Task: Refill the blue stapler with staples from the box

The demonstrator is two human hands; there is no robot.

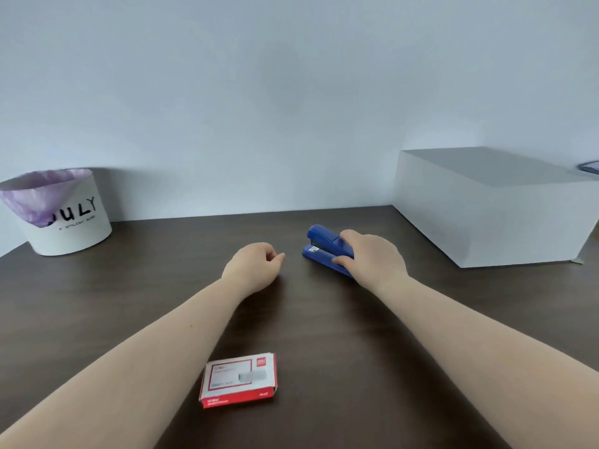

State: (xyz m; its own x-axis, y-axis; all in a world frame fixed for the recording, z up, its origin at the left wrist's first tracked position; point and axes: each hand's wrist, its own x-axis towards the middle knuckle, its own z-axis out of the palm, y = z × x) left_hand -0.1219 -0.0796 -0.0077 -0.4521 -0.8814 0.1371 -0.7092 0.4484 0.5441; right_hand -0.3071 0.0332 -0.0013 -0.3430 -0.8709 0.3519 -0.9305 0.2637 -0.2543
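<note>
The blue stapler [322,246] lies on the dark wooden table [129,286], right of centre, its nose pointing to the far left. My right hand [372,257] is wrapped over its rear half, fingers on top and thumb against the near side. Just left of the stapler my left hand [256,265] rests on the table with its fingers curled in, holding nothing. The red and white staple box [238,380] sits closed near the front edge, between my forearms.
A white round bin [64,218] with a purple liner stands at the back left. A large white box [492,209] occupies the back right corner. A pale wall runs along the table's far edge.
</note>
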